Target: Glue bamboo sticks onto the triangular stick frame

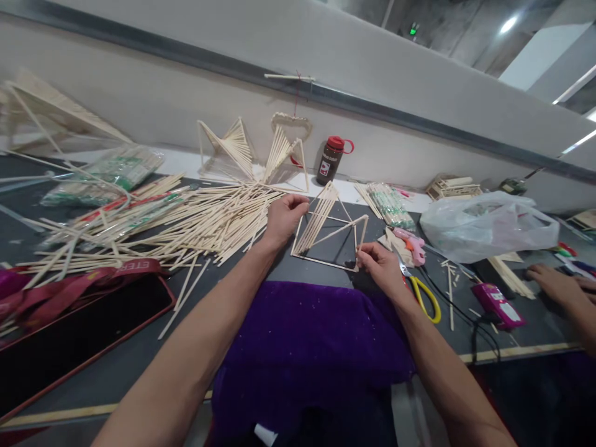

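Observation:
A small open frame of thin wooden sticks stands on the dark table in front of me, with a slanted row of sticks on its left side. My left hand is closed in a pinch at the frame's back left corner; the fingertips partly hide what they grip. At the front right corner, my right hand pinches an upright stick of the frame between thumb and fingers. Scissors with yellow handles lie by my right wrist, beside a pink glue gun.
Loose sticks are heaped on the left, near a phone. Two finished-looking stick models and a bottle stand along the wall. Rightward are a plastic bag, a magenta box with a cable and another person's hand.

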`<action>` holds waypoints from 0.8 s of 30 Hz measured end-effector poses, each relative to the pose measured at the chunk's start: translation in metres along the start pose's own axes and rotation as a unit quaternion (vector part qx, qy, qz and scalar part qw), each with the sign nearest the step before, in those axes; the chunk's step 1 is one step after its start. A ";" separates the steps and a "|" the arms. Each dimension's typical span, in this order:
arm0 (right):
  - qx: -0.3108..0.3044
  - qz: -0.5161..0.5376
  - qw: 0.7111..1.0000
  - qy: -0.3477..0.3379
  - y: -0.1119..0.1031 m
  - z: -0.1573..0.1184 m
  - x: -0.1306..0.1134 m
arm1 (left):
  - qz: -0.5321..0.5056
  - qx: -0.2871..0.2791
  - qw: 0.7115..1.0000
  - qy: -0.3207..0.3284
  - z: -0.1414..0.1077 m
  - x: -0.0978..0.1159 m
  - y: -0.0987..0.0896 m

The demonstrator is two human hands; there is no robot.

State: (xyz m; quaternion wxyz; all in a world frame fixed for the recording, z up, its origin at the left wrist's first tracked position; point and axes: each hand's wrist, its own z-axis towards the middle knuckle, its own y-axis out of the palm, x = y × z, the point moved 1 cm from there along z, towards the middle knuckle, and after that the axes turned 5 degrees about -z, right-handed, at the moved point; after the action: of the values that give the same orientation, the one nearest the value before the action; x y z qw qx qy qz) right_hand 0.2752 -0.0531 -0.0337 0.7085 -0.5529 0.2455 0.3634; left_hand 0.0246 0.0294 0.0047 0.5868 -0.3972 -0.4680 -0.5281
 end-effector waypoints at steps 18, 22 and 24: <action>-0.002 0.007 1.000 -0.017 -0.001 0.001 -0.003 | 0.336 -0.259 0.901 0.092 -0.021 0.044 0.021; 0.000 0.001 1.000 -0.018 -0.001 0.001 -0.004 | 0.311 -0.297 0.898 0.090 -0.018 0.043 0.022; 0.001 -0.004 1.000 -0.017 -0.001 0.001 -0.003 | 0.308 -0.308 0.897 0.079 -0.016 0.043 0.022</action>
State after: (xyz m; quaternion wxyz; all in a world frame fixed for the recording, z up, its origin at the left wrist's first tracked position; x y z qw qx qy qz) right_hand 0.2741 -0.0532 -0.0302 0.7147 -0.5464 0.2317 0.3701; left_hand 0.0492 0.0059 0.0428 0.6033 -0.6398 -0.0882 -0.4679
